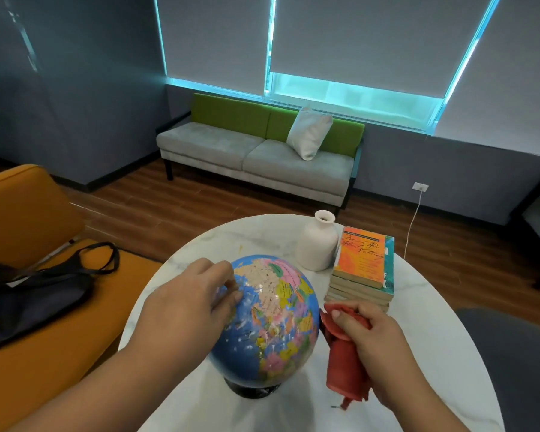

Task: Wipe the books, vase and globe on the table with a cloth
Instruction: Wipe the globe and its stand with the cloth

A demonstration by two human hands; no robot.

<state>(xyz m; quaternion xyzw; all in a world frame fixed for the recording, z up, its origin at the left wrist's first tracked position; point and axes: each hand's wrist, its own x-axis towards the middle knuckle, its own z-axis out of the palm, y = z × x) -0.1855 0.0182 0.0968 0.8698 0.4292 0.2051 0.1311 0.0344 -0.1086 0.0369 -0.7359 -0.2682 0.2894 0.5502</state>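
globe [272,319], a glossy sphere on a round marble table [434,353]: left hand [187,304] pinches its surface, right hand [371,341] grips the bunched red cloth [345,366].

Under the left hand [184,304], the blue round globe [275,322] is showing a smooth, glossy, plastic-looking skin. The red cloth [345,363] in the right hand [374,341] is looking soft, matt and ribbed. Beyond that hand, the white vase [317,244] is looking matt, the stacked paperback books [360,275] are showing paper covers, and the white round table [434,353] is looking smooth and marble-veined.
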